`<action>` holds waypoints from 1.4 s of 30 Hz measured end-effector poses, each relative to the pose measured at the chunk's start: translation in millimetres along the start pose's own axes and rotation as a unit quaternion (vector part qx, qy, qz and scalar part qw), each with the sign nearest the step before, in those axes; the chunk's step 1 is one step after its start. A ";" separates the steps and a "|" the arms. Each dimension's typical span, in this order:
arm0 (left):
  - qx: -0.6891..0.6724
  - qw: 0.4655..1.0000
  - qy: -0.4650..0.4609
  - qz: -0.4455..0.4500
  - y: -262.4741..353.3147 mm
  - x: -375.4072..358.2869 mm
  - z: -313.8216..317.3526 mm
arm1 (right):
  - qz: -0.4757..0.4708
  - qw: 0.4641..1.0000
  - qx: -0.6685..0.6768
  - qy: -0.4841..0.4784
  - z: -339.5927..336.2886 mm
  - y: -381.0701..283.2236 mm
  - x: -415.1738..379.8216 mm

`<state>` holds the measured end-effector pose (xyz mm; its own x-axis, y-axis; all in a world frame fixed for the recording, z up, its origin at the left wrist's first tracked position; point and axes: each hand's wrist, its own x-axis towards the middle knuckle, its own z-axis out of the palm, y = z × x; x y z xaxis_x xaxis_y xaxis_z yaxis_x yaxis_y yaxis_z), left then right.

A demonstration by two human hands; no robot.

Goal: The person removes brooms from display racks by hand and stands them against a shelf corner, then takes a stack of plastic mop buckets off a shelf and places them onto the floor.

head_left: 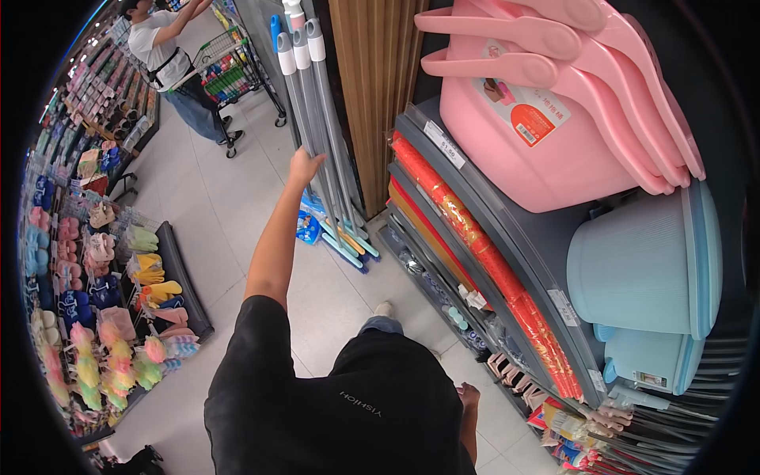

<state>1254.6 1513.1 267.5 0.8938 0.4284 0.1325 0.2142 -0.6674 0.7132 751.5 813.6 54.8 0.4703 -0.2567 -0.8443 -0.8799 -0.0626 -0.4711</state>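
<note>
My left hand (303, 168) reaches forward, its fingers closed around a grey pole in a bundle of long-handled mops (323, 119). The poles lean upright by a wooden slatted column, with white-and-grey grips at the top. Their blue and yellowish heads (346, 244) rest at floor level beside a blue package (308, 228). Low beside my black shirt is my right hand (469, 394), partly hidden by my body. Its fingers look loosely apart, with nothing visible in them.
On the right shelf are stacked pink buckets (514, 134), light blue tubs (629, 269) and a red patterned roll (483, 253). Slippers (99, 245) hang on racks at left. Up the aisle, a person (162, 55) stands by a shopping cart (229, 67).
</note>
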 end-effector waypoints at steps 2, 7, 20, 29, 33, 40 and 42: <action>0.006 1.000 0.007 0.000 -6.0 7.0 4.3 | -0.012 1.000 -0.016 0.009 0.4 -1.0 -9.6; -0.004 0.999 -0.008 -0.036 -2.2 12.3 3.6 | 0.040 0.997 0.055 0.041 9.2 -18.1 -23.8; -0.058 0.997 -0.014 -0.058 -38.2 -4.9 21.5 | 0.052 0.992 0.089 0.069 22.1 -20.4 -26.8; -0.004 0.989 -0.083 -0.125 -118.9 -121.3 94.2 | 0.058 0.993 0.077 0.067 25.1 -29.8 -30.6; 0.158 0.943 -0.263 -0.127 -191.4 -274.3 152.4 | 0.060 0.992 0.081 0.078 32.5 -43.2 -36.4; 0.228 0.720 -0.627 -0.189 -239.7 -477.3 207.3 | 0.052 0.985 0.120 0.111 25.4 -32.6 -36.6; 0.196 0.783 -0.581 -0.103 -241.0 -487.8 203.0 | 0.043 0.985 0.106 0.126 25.6 -30.2 -45.5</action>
<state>846.9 1341.3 -108.7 0.5312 -0.1400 -0.8356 0.3019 -0.8902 0.3411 758.5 851.9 100.9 0.3390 -0.4860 -0.8055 -0.8693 0.1655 -0.4657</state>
